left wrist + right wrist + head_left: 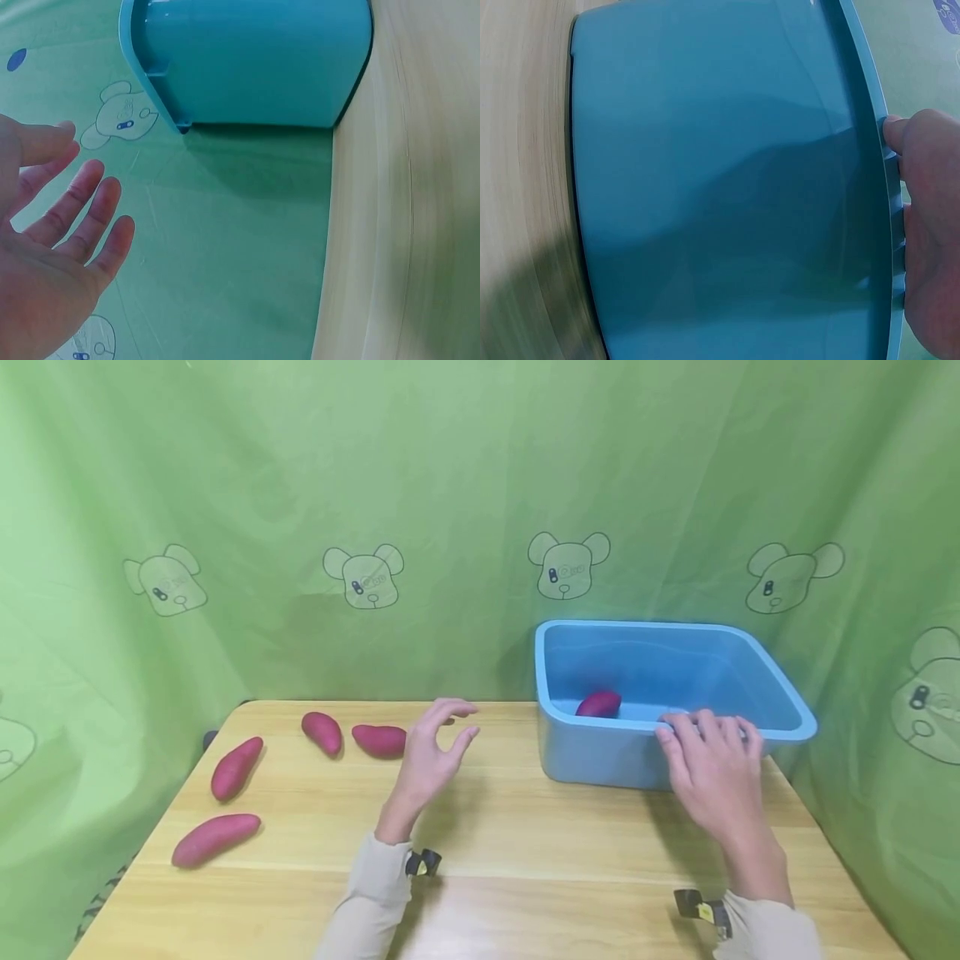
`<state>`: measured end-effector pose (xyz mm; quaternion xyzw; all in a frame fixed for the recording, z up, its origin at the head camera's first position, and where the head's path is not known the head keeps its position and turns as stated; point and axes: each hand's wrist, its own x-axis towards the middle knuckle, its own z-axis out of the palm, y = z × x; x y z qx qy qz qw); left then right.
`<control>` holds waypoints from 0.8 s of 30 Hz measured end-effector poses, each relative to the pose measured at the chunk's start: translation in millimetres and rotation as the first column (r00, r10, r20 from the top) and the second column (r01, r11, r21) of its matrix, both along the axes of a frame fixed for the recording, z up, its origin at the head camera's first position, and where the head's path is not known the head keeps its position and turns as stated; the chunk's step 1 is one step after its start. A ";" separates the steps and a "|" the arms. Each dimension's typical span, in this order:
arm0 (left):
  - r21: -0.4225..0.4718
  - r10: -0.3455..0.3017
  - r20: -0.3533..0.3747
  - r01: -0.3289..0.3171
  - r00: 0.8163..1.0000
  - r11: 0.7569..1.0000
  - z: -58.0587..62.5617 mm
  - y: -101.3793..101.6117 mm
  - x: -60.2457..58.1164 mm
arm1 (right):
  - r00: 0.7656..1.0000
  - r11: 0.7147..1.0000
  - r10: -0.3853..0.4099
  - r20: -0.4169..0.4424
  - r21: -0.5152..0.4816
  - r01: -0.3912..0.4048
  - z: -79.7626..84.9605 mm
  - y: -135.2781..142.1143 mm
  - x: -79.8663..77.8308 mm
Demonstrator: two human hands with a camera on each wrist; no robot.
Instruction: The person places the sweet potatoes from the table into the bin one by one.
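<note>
Left hand raised and empty, fingers relaxed and thumb set well apart; right hand holding the near rim of a blue bin, fingers bent over the edge. One inner tuber lies in the bin, beyond and to the left of the right hand. Four others rest on the wooden tabletop, all left of the left hand: the nearest tuber, partly hidden by that hand, so that contact cannot be judged; a second tuber farther left; a third tuber farther still; and a fourth tuber, left and closer to the person. Likely faults: a leftward sweep of the left hand could clip the nearest tuber, whose rounded body may roll into its neighbour; a pinch on a tapered end could let a tuber twist free; heavy downward pressure from the right hand could tip the bin towards the person, sending the inner tuber against the near wall; a sideways push could slide the bin instead
</note>
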<state>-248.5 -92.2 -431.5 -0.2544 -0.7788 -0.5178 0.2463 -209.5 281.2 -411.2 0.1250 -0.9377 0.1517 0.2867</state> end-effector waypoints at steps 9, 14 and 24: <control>-0.021 0.052 -0.033 -0.053 0.998 0.998 -0.7 -11.5 -4.8 | 1.000 1.000 0.005 -0.010 -0.002 -0.005 -0.9 -0.1 -0.6; -0.044 0.084 -0.045 -0.086 0.995 0.995 -0.7 -19.1 -7.3 | 1.000 1.000 0.010 -0.013 -0.001 -0.010 0.5 -0.4 -1.1; -0.132 0.148 -0.042 -0.153 0.988 0.979 -3.9 -31.6 -10.8 | 1.000 1.000 0.008 -0.008 -0.003 -0.008 0.8 -0.7 0.6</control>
